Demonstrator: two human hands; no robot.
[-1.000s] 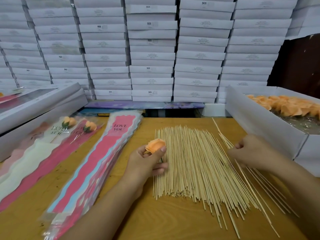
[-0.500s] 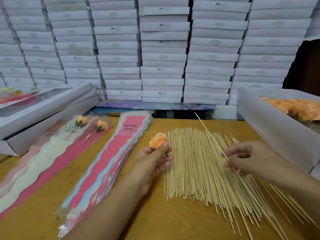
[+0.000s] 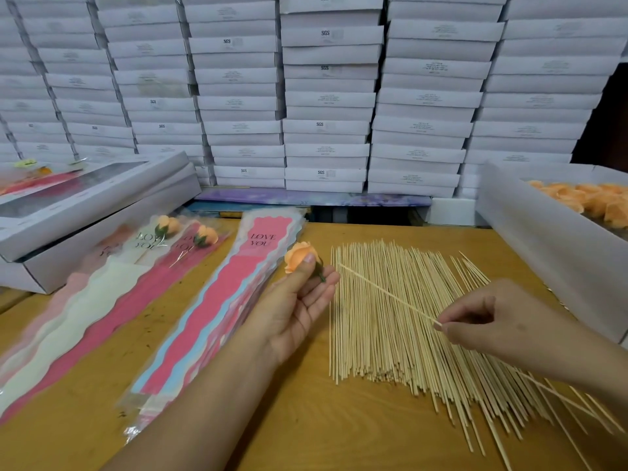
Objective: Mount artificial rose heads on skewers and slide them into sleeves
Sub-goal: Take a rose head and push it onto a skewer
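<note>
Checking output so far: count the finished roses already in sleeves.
2. One sleeved rose lies on the cream sleeve at the table's left; the second sleeved rose lies just right of it on the pink sleeve. More may be hidden in the grey box behind.

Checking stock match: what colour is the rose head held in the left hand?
Peach-orange rose head with green base, in the head view.

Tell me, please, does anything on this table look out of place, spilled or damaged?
Nothing looks damaged. The skewer pile is neat at its far end but fans out loosely toward the near right, with a few sticks lying askew. The left hand holds a rose head; the right hand pinches one skewer.
</note>
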